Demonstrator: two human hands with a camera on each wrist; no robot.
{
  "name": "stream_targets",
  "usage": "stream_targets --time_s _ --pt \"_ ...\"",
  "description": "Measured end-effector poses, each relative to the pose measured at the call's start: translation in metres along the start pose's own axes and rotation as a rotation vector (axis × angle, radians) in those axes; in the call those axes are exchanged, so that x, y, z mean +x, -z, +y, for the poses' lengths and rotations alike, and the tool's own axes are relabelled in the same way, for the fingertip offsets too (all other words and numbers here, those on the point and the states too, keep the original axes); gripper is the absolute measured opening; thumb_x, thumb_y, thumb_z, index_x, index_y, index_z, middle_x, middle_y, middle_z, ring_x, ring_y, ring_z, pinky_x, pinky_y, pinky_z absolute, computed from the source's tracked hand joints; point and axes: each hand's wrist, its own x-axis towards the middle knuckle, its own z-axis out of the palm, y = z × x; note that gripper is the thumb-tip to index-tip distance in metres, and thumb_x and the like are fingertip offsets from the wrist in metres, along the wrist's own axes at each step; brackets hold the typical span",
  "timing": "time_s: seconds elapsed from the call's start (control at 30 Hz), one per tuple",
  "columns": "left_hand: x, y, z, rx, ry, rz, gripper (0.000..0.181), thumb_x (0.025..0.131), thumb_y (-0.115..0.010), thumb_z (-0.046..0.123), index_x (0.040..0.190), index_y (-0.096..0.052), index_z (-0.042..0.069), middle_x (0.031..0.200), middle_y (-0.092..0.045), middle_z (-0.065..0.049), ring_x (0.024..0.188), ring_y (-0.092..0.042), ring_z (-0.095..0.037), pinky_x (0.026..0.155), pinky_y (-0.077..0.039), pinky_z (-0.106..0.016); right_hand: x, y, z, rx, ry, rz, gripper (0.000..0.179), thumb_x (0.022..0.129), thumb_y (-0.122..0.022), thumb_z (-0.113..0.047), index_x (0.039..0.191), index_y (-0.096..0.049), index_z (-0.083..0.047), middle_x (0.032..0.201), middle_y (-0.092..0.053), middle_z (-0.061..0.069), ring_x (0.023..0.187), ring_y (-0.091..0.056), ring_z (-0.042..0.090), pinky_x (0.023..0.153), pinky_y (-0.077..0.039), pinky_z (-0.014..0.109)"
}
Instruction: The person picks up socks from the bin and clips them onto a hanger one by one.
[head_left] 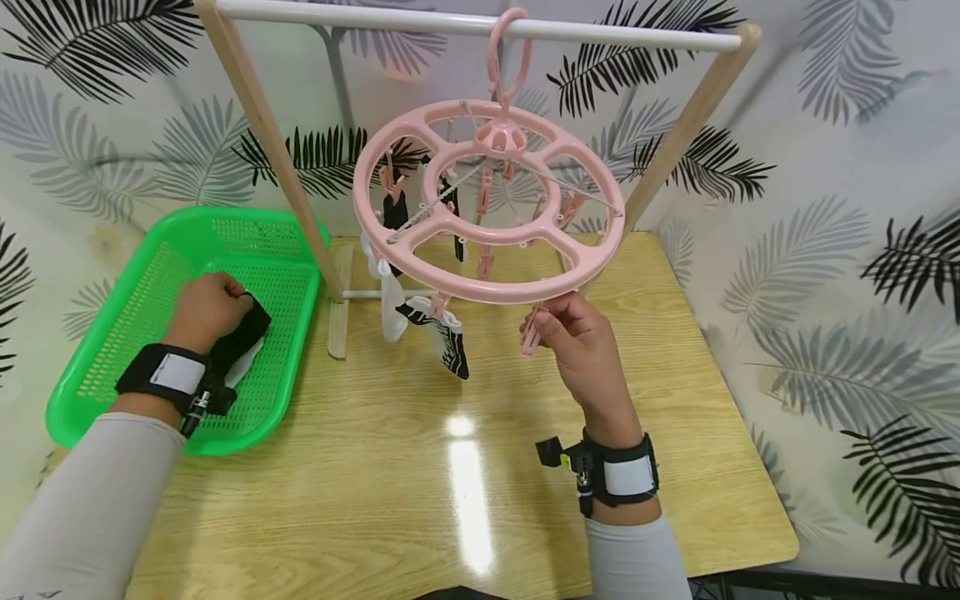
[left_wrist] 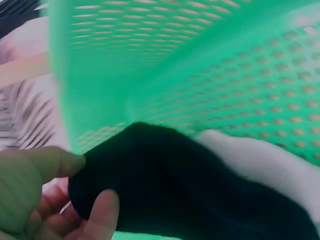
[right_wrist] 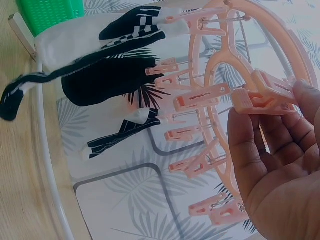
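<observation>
Over the green basket (head_left: 294, 367), my left hand (head_left: 206, 310) grips a black sock (head_left: 251, 329) by one end. The left wrist view shows thumb and fingers at the edge of the black fabric, with a white piece of cloth (left_wrist: 260, 160) beside it. My right hand (head_left: 592, 354) pinches a pink clothespin (right_wrist: 265, 95) at the near right of a round pink drying hanger (head_left: 480, 289). Nothing shows between that clothespin's jaws. From other clips hang a black-and-white sock (head_left: 450, 342), a white sock (head_left: 392, 304) and a black sock (head_left: 394, 212).
A white rod (head_left: 360, 17) on wooden posts (head_left: 273, 142) carries the hanger's hook (head_left: 492, 62). Several more pink clips dangle around the ring. The wooden table (head_left: 360, 483) lies below, and leaf-patterned sheeting (head_left: 817, 275) surrounds it at the back and right.
</observation>
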Motion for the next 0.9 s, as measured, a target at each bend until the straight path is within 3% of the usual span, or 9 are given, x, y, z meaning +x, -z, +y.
stream_targets --time_s 0.2,0.37,0.47,0.67,0.9 --pt "-0.021 0.022 0.017 -0.061 0.003 0.012 0.025 0.097 -0.055 0.012 0.105 -0.062 -0.010 0.099 -0.063 -0.030 0.088 -0.059 -0.045 0.077 -0.045 -0.056 -0.001 0.000 0.001 0.008 -0.013 0.001 0.024 0.100 -0.058 -0.012 0.099 -0.054 0.012 0.087 -0.063 0.013 0.075 -0.063 0.021 0.066 -0.057 0.030" --pt "-0.050 0.037 0.055 -0.107 -0.011 0.091 0.028 0.101 -0.055 0.016 0.115 -0.063 -0.007 0.107 -0.064 -0.028 0.088 -0.060 -0.043 0.071 -0.045 -0.052 -0.001 0.000 0.000 0.003 -0.004 0.005 0.025 0.099 -0.059 -0.014 0.099 -0.054 0.011 0.087 -0.062 0.014 0.074 -0.063 0.022 0.066 -0.057 0.030" --pt "-0.067 0.040 0.083 -0.144 -0.033 0.159 0.027 0.100 -0.059 0.019 0.116 -0.066 -0.001 0.108 -0.066 -0.023 0.085 -0.063 -0.037 0.063 -0.046 -0.038 -0.001 0.001 -0.001 0.000 0.009 0.004 0.025 0.099 -0.058 -0.013 0.099 -0.055 0.011 0.087 -0.062 0.015 0.074 -0.063 0.022 0.065 -0.056 0.030" --pt "-0.098 0.032 0.131 -0.294 -0.038 0.178 0.025 0.098 -0.063 0.022 0.113 -0.068 0.002 0.105 -0.068 -0.016 0.088 -0.062 -0.021 0.063 -0.042 -0.017 -0.001 -0.001 -0.001 0.000 0.028 0.005 0.026 0.099 -0.059 -0.014 0.097 -0.055 0.012 0.086 -0.063 0.014 0.075 -0.063 0.022 0.066 -0.056 0.030" --pt "-0.124 0.005 0.163 -0.417 -0.061 0.201 0.018 0.096 -0.068 0.017 0.107 -0.071 0.004 0.094 -0.070 -0.011 0.074 -0.056 -0.012 0.060 -0.042 -0.015 0.000 -0.001 0.000 -0.015 0.043 0.004 0.024 0.100 -0.058 -0.013 0.097 -0.055 0.010 0.086 -0.063 0.014 0.074 -0.063 0.022 0.065 -0.056 0.030"
